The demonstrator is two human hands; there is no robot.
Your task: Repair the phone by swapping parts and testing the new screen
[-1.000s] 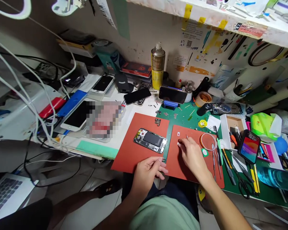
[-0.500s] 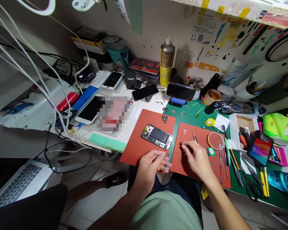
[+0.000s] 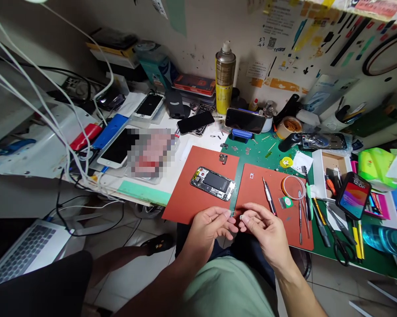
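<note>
My left hand [image 3: 213, 226] is closed, thumb against fingers, on a small thin frame-like part [image 3: 232, 214]; its exact kind is too small to make out. Close beside it, my right hand [image 3: 264, 231] pinches thumb and fingertips together, and whatever they hold is hidden. Just beyond the hands, an opened phone [image 3: 213, 183] lies on the left red-brown mat [image 3: 181, 198], its battery and inner parts bare. A small metal part [image 3: 223, 158] rests above it. On the right mat [image 3: 251, 193] lie a pen-like screwdriver [image 3: 269, 197] and a small white rectangular piece [image 3: 251, 175].
Tape rolls [image 3: 293, 188], tweezers, scissors [image 3: 345, 251] and a lit phone [image 3: 353, 193] crowd the right side. A spray can [image 3: 224, 79] stands at the back by a phone on a blue stand [image 3: 241, 133]. White cables [image 3: 53, 119] hang at left. Another person's leg [image 3: 119, 262] shows below.
My right hand has moved left from above the right mat to beside my left hand, and its fingers have closed. The screwdriver is now in fuller view.
</note>
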